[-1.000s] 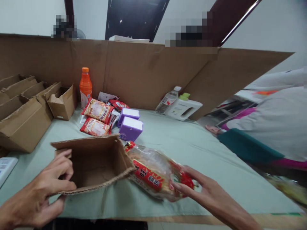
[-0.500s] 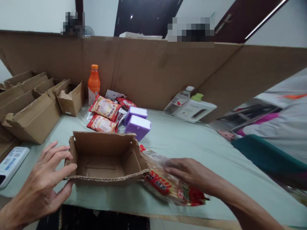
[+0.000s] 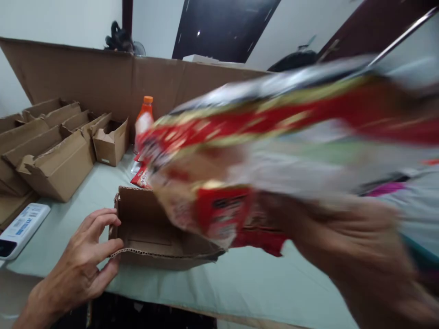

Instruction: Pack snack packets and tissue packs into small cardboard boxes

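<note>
My left hand [image 3: 80, 256] is at the left end of an open-topped cardboard box [image 3: 161, 261], its fingers and thumb closed about the end wall. My right hand [image 3: 350, 246] grips a food packet [image 3: 222, 183] in red, gold and clear film, held up close to the camera. Motion smears the packet, and its print cannot be read. It hangs above the box's right part and hides much of the table behind. The visible part of the box's floor is bare.
Several cardboard boxes [image 3: 58, 169] stand at the left. Near them lies a white device with a label [image 3: 25, 226]. An orange-capped bottle [image 3: 146, 114] and a red packet [image 3: 140, 177] are behind the box. A cardboard screen [image 3: 85, 75] runs along the back.
The packet lay on the table right of the box under my right hand; now that hand has lifted it high over the box. My left hand stays at the box's left end.
</note>
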Demonstrator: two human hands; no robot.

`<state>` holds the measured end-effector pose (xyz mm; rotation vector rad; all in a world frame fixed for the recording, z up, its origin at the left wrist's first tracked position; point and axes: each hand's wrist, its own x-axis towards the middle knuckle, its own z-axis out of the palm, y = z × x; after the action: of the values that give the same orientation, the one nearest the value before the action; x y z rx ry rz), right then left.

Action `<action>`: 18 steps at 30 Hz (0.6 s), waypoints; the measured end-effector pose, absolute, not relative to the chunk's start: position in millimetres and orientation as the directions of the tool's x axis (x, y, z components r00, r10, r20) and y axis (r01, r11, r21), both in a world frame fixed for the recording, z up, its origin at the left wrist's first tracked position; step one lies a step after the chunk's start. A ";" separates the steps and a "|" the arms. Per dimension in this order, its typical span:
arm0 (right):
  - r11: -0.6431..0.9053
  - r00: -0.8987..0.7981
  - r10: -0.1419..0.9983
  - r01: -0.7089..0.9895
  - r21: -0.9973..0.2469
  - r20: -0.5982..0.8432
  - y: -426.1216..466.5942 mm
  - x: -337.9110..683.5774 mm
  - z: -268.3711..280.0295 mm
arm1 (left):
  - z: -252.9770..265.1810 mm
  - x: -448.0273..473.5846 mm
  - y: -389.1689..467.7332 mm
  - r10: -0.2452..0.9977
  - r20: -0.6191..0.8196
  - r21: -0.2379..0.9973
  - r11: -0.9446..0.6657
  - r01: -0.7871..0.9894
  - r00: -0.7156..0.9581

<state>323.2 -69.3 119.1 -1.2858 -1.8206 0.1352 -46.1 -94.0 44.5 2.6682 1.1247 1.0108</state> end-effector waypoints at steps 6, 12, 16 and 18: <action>0.653 -0.705 0.708 0.645 -0.397 0.019 -27.7 259.5 121.3 | 43.0 -38.6 -102.0 0.694 0.553 0.331 -0.691 0.643 0.461; 0.598 -0.577 0.702 0.796 -0.095 -0.417 -17.1 217.9 89.7 | 34.3 -35.4 -97.5 0.683 0.581 0.361 -0.703 0.613 0.442; 0.632 -0.692 0.681 0.721 -0.284 -0.240 -23.0 237.6 97.6 | 27.9 -40.0 -96.4 0.666 0.612 0.371 -0.718 0.589 0.427; 0.600 -0.642 0.767 0.725 -0.339 -0.016 -34.1 264.6 114.0 | 25.1 -43.2 -96.5 0.678 0.620 0.394 -0.705 0.590 0.395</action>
<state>264.6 -34.1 114.0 -1.2614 -2.6905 0.4806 -43.2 -96.5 25.1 2.5300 1.1545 1.2054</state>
